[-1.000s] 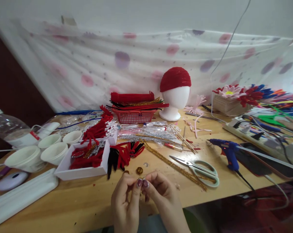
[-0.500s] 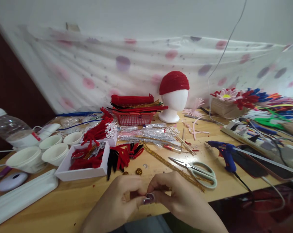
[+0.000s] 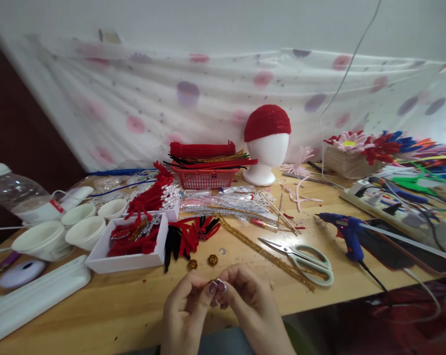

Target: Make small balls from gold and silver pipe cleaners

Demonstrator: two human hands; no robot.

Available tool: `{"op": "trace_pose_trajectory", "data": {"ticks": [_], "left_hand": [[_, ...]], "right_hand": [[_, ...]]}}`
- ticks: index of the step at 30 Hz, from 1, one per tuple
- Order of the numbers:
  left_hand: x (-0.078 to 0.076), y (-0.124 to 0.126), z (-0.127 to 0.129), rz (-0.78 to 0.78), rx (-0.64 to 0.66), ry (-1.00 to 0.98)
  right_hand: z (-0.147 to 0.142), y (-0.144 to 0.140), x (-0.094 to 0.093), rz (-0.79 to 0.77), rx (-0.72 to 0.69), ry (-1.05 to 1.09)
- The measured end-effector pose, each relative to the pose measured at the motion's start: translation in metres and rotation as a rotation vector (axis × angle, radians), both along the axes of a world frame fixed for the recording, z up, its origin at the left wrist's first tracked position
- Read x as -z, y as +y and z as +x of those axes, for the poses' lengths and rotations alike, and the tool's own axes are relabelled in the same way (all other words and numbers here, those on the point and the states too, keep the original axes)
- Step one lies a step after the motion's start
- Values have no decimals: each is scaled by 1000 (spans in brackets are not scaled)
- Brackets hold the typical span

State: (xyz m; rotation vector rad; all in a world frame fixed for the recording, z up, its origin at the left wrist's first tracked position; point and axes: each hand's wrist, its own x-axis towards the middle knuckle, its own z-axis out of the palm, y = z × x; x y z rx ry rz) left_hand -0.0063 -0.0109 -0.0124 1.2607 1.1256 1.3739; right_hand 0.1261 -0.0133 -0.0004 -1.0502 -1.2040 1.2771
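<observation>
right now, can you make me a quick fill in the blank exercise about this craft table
1. The foam head at the back of the table wears a cap coloured ____.
2. The glue gun right of the scissors is coloured ____.
3. The left hand and right hand meet at their ____.
4. The pipe cleaners behind the white box lie in a red ____.

Missing words: red; blue; fingertips; basket

Soft, even daylight fills the scene; shadows are faint. Edges bend with wide-angle distortion, and the far-left corner blurs dark.
</observation>
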Motion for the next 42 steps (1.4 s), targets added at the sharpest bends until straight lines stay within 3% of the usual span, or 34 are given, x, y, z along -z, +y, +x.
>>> {"op": "trace_pose_trajectory", "data": {"ticks": [3, 6, 8, 10, 15, 21, 24, 27, 29, 31, 36, 39, 42], "left_hand": [[-17, 12, -21, 146, 247, 410], [-38, 26, -33, 183, 389, 761], [-48, 32, -33, 175, 422, 897], [-53, 34, -30, 152, 454, 929], [-44, 35, -32, 75, 417, 716], [-17, 33, -39, 110, 327, 408], [-4, 24, -27, 42, 217, 222], [6, 11, -9, -82, 79, 37], [8, 6, -2, -93, 27, 43], [2, 6, -4, 3, 55, 167], [-28, 21, -23, 411, 297, 582], [-36, 24, -25, 572, 230, 668], [-29, 21, -18, 655, 66, 649]], "right_hand": [[15, 5, -12, 117, -104, -356], [20, 10, -26, 279, -187, -804], [20, 13, -35, 360, -256, -1033], [20, 14, -43, 384, -301, -1123], [25, 10, -46, 287, -229, -775], [9, 1, 4, 55, -99, -108], [-4, -4, 24, 23, 35, 75], [-6, -4, 28, 50, 97, 47], [1, -1, 23, 92, 70, -61], [11, 3, 13, 149, 7, -227], [28, 9, -22, 254, -97, -596], [27, 8, -32, 245, -100, -544], [22, 7, -24, 198, -75, -294]]}}
